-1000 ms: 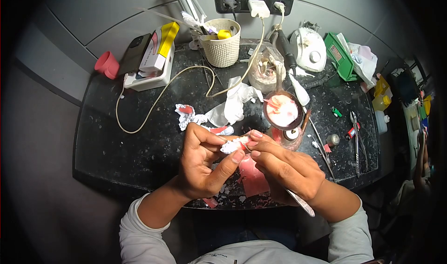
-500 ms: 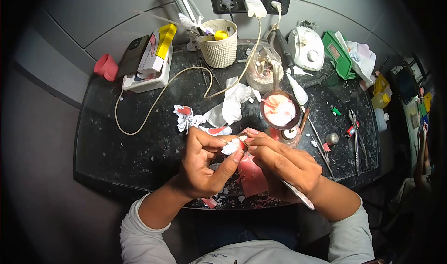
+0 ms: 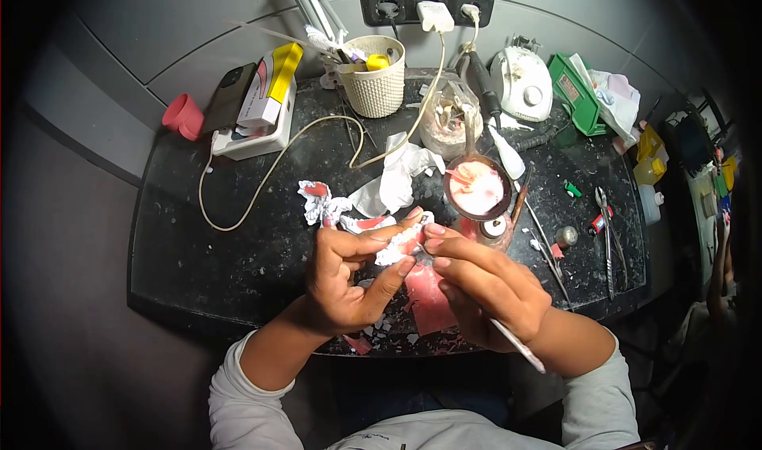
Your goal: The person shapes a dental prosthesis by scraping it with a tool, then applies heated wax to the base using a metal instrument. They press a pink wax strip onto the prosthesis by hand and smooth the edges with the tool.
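The left hand (image 3: 349,282) was closed in a pinch, thumb and fingers holding a small white-and-pink piece (image 3: 402,245) in front of the body. The right hand (image 3: 494,285) gripped a slim metal tool (image 3: 520,347) like a pen, its handle sticking out below the palm and its tip at the piece; the exact point of contact could not be made out. The right fingertips were close against the piece's right side.

Just below the piece, between the hands, a pink sheet (image 3: 429,298) lay on the dark tabletop (image 3: 190,267). Crumpled white bits with pink patches (image 3: 316,200) lay beyond the left hand. Beyond the right hand stood a small pan (image 3: 503,209) with pink and white contents.

Writing showed in several places, none of it readable. Far to the left of the hands, a white-and-yellow box (image 3: 264,101) carried tiny print and a pink curved picture, with a dark phone (image 3: 230,97) beside it. Beyond the hands to the right, a green container (image 3: 578,93) bore a small printed label. The white adapter (image 3: 435,16) in the socket strip (image 3: 405,7) had faint lettering, and the light shirt (image 3: 444,432) a small dark mark, too small to read.
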Tool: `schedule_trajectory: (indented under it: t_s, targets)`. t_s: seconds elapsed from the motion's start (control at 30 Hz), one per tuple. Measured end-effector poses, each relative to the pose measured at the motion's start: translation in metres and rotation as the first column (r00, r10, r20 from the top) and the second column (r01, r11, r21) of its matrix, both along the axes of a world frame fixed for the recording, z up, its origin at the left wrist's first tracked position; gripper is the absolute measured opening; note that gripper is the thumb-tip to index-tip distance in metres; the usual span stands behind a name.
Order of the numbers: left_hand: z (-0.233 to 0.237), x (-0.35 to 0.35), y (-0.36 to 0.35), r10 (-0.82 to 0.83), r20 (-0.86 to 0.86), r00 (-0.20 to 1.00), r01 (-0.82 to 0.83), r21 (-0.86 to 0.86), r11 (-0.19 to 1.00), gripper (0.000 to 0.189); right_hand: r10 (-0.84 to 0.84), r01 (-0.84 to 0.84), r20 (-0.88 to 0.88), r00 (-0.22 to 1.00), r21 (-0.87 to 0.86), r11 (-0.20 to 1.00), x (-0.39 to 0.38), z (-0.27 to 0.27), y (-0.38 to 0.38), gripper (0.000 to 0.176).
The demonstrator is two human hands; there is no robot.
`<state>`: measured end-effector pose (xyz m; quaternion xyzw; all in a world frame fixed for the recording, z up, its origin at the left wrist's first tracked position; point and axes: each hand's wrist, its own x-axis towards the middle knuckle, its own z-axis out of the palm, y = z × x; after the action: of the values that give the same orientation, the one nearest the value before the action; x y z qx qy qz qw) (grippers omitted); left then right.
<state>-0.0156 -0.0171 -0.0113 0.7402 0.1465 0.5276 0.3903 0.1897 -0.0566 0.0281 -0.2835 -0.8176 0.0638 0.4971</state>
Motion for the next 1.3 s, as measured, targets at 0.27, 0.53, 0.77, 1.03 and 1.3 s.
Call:
schedule_trajectory:
  t_s: [0.27, 0.53, 0.77, 1.03, 1.3]
  targets:
    - [-0.002, -0.004, 0.0, 0.097, -0.139, 0.986, -0.073, 0.169, 0.983, 0.035, 0.023, -0.023, 0.028, 0.999, -0.003, 1.0, -0.001, -0.002, 0.001, 0.034]
    - [0.0, -0.006, -0.003, 0.131, -0.215, 0.968, -0.091, 0.186, 0.978, 0.033, 0.031, -0.031, 0.032, 0.999, 0.009, 0.999, -0.002, -0.005, 0.003, 0.034]
    - [0.0, -0.001, -0.008, 0.019, -0.012, 1.0, -0.02, -0.068, 0.997, 0.031, 0.002, -0.004, 0.027, 1.0, 0.045, 0.999, -0.002, -0.006, 0.004, 0.03]
    - [0.008, -0.003, -0.011, 0.014, 0.052, 0.999, -0.001, -0.235, 0.972, 0.031, -0.01, 0.008, 0.047, 0.999, 0.045, 0.999, 0.001, -0.008, 0.006, 0.025]
    - [0.012, -0.004, -0.009, 0.026, 0.113, 0.993, 0.018, -0.374, 0.927, 0.029, -0.015, 0.015, 0.06, 0.998, 0.004, 1.0, 0.002, -0.004, 0.004, 0.026]
